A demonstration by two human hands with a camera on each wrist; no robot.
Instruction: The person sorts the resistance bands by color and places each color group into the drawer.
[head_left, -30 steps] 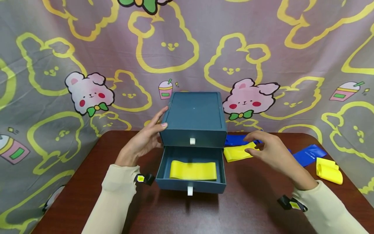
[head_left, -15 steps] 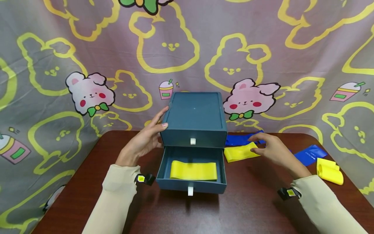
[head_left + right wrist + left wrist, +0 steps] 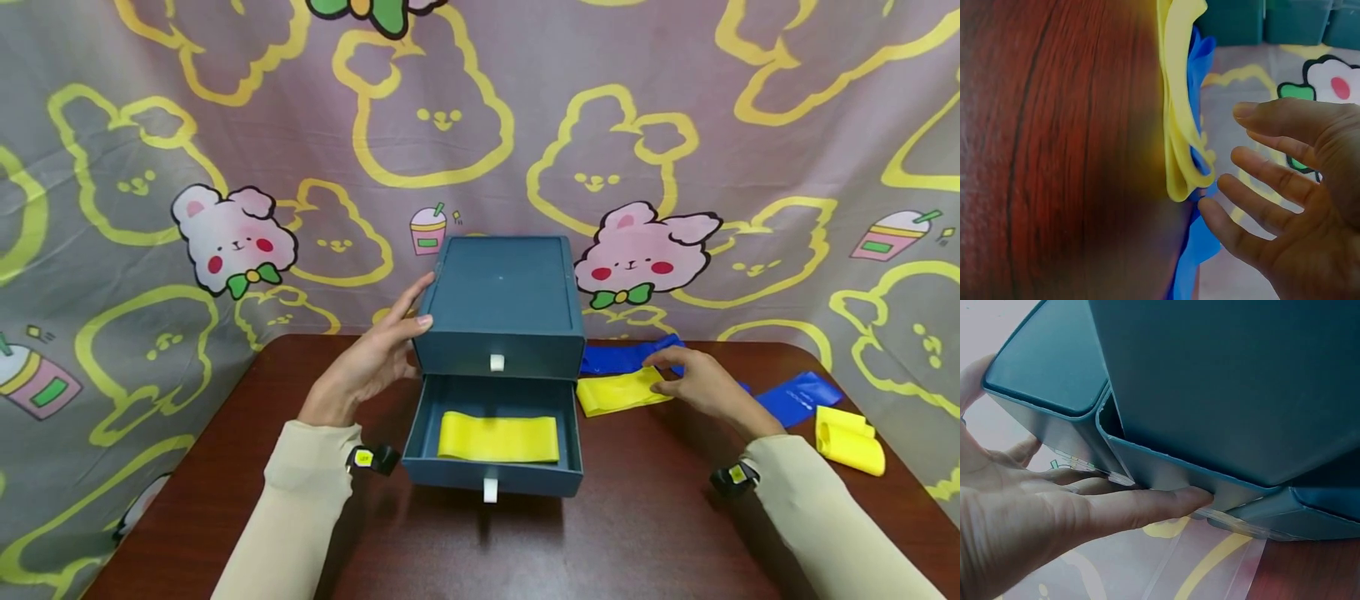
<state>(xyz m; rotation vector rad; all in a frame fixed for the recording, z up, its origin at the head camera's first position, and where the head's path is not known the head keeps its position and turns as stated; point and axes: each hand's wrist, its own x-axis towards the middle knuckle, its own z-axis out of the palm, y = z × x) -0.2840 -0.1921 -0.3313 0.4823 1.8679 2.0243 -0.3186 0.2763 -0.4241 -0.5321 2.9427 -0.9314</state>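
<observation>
Our left hand (image 3: 366,367) rests against the left side of the blue-grey drawer unit (image 3: 502,283), thumb at the top's front corner, fingers extended along the wall rather than curled round it. Our right hand (image 3: 703,383) is spread, thumb well apart from the fingers, over the right end of a flat yellow band (image 3: 615,394); it grips nothing, and we cannot tell whether a fingertip touches.

Over the last second our right hand has shifted a little rightward, its fingertips now nearer that end, while our left hand has stayed put. We judge that this leaves the band better placed for a pinch, with the unit steadied.

That band lies on the worktop (image 3: 637,533) just beside the unit, a blue band (image 3: 622,358) behind it. Another yellow strip (image 3: 498,439) lies in the pulled-out lower drawer (image 3: 442,477). Farther right are a blue piece (image 3: 802,398) and a folded yellow piece (image 3: 851,442). A patterned cloth (image 3: 465,100) hangs behind.
</observation>
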